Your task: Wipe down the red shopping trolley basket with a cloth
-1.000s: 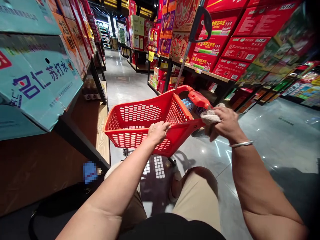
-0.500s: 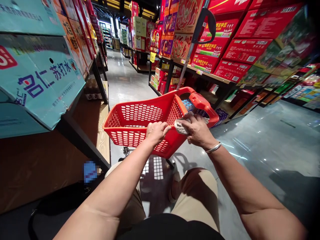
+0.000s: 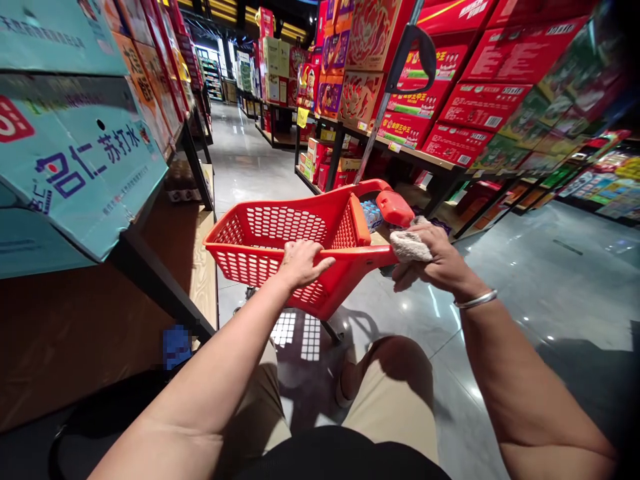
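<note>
Up close, our left hand (image 3: 300, 263) grips the basket (image 3: 280, 240) rim; our right hand (image 3: 440, 260) clutches a cloth (image 3: 410, 247) at its edge; open aisle (image 3: 240, 160) ahead.

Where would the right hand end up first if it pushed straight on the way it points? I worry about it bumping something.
Probably the red basket: the right hand, holding a cloth, points left at its rear rim, the cloth already there.
</note>
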A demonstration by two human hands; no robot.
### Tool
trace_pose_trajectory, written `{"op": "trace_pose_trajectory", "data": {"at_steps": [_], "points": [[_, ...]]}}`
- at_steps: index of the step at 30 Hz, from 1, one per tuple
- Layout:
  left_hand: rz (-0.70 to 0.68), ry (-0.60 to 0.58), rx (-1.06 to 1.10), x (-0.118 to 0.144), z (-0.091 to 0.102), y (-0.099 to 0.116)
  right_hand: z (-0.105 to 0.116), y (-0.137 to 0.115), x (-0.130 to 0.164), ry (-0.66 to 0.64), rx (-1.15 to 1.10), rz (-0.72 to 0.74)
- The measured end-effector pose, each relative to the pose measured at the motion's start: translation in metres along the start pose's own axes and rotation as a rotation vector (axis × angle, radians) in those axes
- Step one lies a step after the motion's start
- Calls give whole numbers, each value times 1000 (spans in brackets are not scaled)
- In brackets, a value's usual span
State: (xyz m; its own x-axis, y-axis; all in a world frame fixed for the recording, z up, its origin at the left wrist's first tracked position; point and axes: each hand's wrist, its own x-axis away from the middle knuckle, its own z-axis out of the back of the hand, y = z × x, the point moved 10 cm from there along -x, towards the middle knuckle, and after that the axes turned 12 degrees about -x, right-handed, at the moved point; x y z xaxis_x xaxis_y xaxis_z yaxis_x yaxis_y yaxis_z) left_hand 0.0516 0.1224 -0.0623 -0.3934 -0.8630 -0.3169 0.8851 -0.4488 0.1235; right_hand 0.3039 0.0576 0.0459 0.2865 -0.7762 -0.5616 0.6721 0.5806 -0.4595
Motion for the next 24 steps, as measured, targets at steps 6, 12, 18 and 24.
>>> {"op": "trace_pose_trajectory", "data": {"at_steps": [6,12,18,24], "points": [[-141,137,136,11,29,75,-38,-47,9,-47,141,44],[-114,146,190,8,37,75,-37,-65,11,-167,-133,183],[-132,83,213,2,33,61,-6,-15,-10,-90,-256,47],[-141,136,257,6,35,57,-25,-45,-4,-81,-267,88]]}}
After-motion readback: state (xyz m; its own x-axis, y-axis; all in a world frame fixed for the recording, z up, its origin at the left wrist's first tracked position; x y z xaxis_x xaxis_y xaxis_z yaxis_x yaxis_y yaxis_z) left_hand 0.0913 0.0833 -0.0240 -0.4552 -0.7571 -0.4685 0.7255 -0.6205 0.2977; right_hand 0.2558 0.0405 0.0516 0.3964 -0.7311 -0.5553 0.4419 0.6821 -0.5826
